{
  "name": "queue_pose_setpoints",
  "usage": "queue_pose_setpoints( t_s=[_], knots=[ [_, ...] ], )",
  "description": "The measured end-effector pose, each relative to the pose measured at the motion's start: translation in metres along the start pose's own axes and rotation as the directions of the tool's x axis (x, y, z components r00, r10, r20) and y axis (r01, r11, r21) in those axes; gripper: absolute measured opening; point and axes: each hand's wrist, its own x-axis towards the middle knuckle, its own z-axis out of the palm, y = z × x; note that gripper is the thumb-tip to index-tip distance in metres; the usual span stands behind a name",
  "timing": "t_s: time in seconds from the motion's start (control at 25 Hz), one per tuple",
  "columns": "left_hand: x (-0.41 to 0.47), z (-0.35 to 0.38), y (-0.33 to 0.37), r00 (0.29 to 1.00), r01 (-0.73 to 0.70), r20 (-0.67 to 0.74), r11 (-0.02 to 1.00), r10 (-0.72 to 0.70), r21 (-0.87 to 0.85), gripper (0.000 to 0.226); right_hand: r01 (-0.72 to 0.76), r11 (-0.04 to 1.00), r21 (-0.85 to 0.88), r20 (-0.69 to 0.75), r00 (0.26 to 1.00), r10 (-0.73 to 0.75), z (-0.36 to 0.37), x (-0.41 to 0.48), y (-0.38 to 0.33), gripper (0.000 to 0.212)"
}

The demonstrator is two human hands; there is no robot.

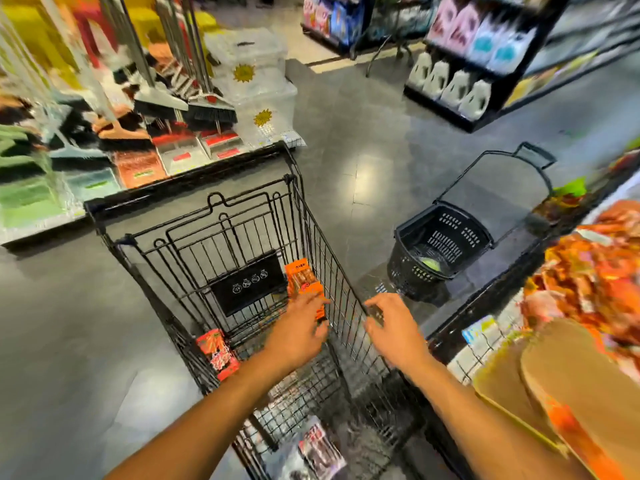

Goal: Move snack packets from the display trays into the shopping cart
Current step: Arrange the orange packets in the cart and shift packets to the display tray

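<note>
**Q:** Where is the orange packet (302,278), and how is it held?

**A:** My left hand (298,332) pinches its near end and holds it inside the shopping cart (334,271), close to the right wire wall. It stands on end, tilted away from me. As I judge it, gripping the end leaves the body free to drop into the basket on release.

**Q:** State of the right hand?

**A:** My right hand (394,327) is at the cart's right rim with the fingers curled. Blur hides whether they grip the wire or only touch it. The two hands are apart, with the cart wall between them. Its likely function is to steady the cart.

**Q:** Materials?

**A:** The packet is flat, glossy film. The cart is a black wire grid with open mesh.

**Q:** Other contents and surroundings?

**A:** A red packet (218,355) leans against the left wall. A dark packet (320,448) lies at the near end. The display trays (588,271), on my right, hold heaped orange wrappers. A perforated black plastic basket (440,251) stands on the polished grey floor (363,133).
</note>
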Motion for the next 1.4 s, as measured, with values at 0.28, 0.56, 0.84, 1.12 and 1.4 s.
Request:
queue_pose_setpoints(
  t_s=[0.28, 0.56, 0.84, 1.12, 1.4],
  knots=[
    [-0.038, 0.019, 0.12, 0.869, -0.479, -0.068, 0.867, 0.491, 0.137, 0.051, 0.051, 0.988, -0.143, -0.235, 0.968, -0.084, -0.114, -0.123, 0.01, 0.026],
    [-0.027, 0.078, 0.254, 0.697, -0.713, -0.039, 0.697, 0.716, 0.079, 0.049, -0.208, 0.966, -0.155, -0.315, 0.937, 0.151, -0.217, -0.173, 0.117, 0.021],
    [-0.007, 0.138, 0.273, 0.718, -0.683, 0.016, 0.699, 0.696, 0.211, 0.051, -0.255, 0.715, -0.651, 0.238, 0.825, 0.512, -0.196, -0.186, 0.22, 0.028],
    [-0.006, 0.135, 0.275, 0.754, -0.656, 0.042, 0.751, 0.655, 0.07, 0.042, -0.273, 0.774, -0.571, 0.206, 0.865, 0.457, -0.194, -0.179, 0.237, 0.027],
    [-0.013, 0.112, 0.325, 0.956, -0.213, -0.029, 0.626, 0.291, -0.75, 0.058, -0.21, 0.885, 0.415, 0.101, 0.978, 0.185, -0.26, -0.167, 0.184, 0.017]
  ],
)
